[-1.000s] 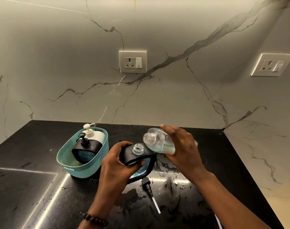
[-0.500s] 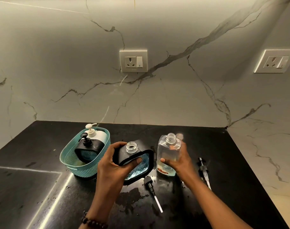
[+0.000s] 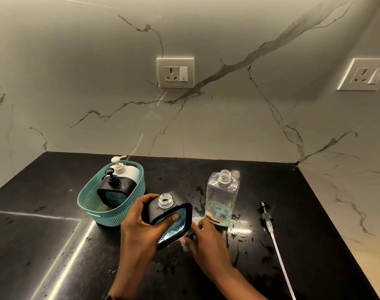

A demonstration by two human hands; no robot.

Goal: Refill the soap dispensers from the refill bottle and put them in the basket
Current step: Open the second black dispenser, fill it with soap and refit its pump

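My left hand grips a black soap dispenser with a blue-tinted window, tilted, its threaded neck open with no pump on it. The clear refill bottle stands upright and uncapped just to its right, with a little liquid at the bottom and nothing touching it. My right hand is low on the counter beside the dispenser's lower corner, fingers curled down; whatever lies under them is hidden. The teal basket at the left holds a black dispenser and a white one, both with pumps on.
A loose pump with a long white tube lies on the black counter to the right of the refill bottle. Wet patches spread around the bottle and hands. Marble walls with two sockets close the back and right.
My right hand tipped the refill bottle back upright, set it on the counter and let go, then dropped to the counter beside the dispenser. My left hand kept its hold.
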